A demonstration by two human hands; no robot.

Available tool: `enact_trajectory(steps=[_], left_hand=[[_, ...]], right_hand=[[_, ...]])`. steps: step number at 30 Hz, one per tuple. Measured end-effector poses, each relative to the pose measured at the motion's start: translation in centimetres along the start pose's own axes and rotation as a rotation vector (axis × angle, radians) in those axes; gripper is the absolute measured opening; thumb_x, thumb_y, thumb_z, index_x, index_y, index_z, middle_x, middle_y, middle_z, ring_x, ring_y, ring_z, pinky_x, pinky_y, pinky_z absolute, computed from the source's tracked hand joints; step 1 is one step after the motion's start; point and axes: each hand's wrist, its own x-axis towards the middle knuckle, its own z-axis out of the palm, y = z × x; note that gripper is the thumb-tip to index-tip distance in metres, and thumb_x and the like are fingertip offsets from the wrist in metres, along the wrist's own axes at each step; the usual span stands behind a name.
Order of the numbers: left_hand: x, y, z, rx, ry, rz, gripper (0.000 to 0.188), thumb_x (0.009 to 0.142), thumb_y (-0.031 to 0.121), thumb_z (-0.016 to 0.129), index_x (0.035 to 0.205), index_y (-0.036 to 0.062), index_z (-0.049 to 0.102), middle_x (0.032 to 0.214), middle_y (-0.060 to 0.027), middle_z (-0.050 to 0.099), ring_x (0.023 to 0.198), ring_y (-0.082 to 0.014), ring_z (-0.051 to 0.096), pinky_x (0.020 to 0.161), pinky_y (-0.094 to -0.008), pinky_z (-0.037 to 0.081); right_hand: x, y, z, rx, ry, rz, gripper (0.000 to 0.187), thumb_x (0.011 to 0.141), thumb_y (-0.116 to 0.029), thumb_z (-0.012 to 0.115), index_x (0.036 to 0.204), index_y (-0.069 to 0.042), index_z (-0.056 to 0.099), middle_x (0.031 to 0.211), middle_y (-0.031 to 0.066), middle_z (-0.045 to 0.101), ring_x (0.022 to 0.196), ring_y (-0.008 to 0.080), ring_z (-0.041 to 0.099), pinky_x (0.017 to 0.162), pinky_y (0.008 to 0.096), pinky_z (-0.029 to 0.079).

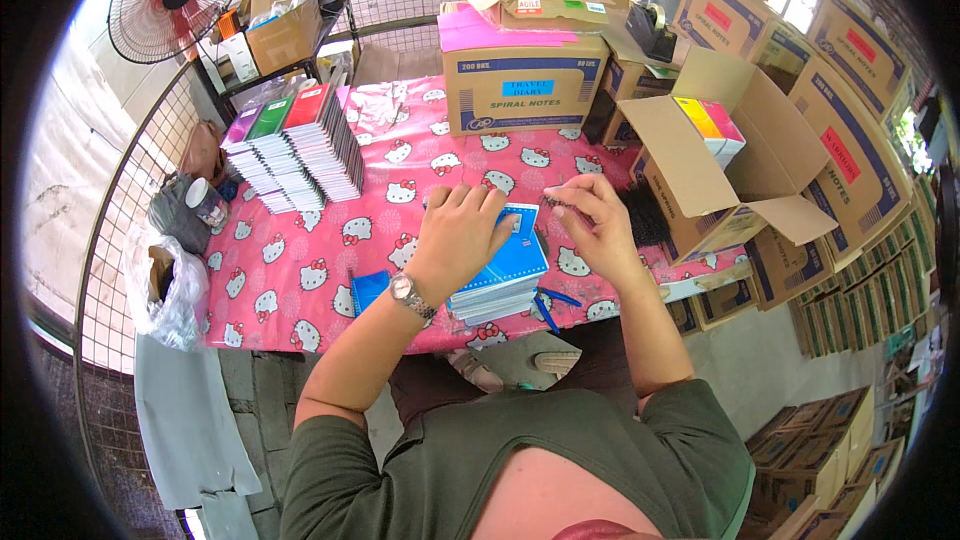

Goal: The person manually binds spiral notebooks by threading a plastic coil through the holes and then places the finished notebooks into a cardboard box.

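Blue notebooks sit stacked on the pink-covered desk, right in front of the person, and I judge the step in hand to be fitting or finishing a small dark coil at the top one's far edge. Left hand lies over the stack's left side, thumb on the cover, fingers bent and close together, grip beneath hidden from me; right hand pinches that coil narrowly between thumb and fingers by the far-right corner. Next move probably calls for a steady stack and small, precise fingertip work.
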Motion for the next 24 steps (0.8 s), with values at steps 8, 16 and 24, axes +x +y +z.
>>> enact_trajectory(steps=[8,16,24], left_hand=[[0.0,-0.4,-0.8,-0.115,0.01,0.074,0.024,0.091,0.032,0.065,0.092,0.0083,0.061,0.088,-0.0082,0.063,0.087,-0.0276,0.061,0.084,-0.0419,0.042],[-0.3,0.1,-1.0,-0.112,0.014,0.062,0.028,0.089,0.035,0.067,0.093,0.0077,0.061,0.087,-0.009,0.064,0.086,-0.0281,0.061,0.083,-0.0425,0.043],[0.1,0.3,-1.5,-0.124,-0.057,0.021,0.027,0.089,0.034,0.067,0.097,0.0083,0.063,0.088,-0.0081,0.066,0.089,-0.0274,0.062,0.084,-0.0431,0.044]], right_hand=[[-0.5,-0.8,-0.4,-0.055,-0.065,-0.038,0.025,0.08,-0.001,0.072,0.104,-0.009,0.072,0.095,0.009,0.06,0.087,0.0255,0.062,0.075,0.0358,0.051],[-2.0,-1.5,0.4,-0.018,-0.004,0.009,0.021,0.081,0.003,0.07,0.1,-0.007,0.069,0.095,0.0098,0.059,0.082,0.0242,0.062,0.07,0.0319,0.051],[-1.5,-1.2,-0.4,0.052,-0.148,0.04,0.028,0.086,0.0,0.068,0.112,-0.008,0.072,0.095,0.0088,0.059,0.085,0.0236,0.061,0.074,0.0325,0.051]])
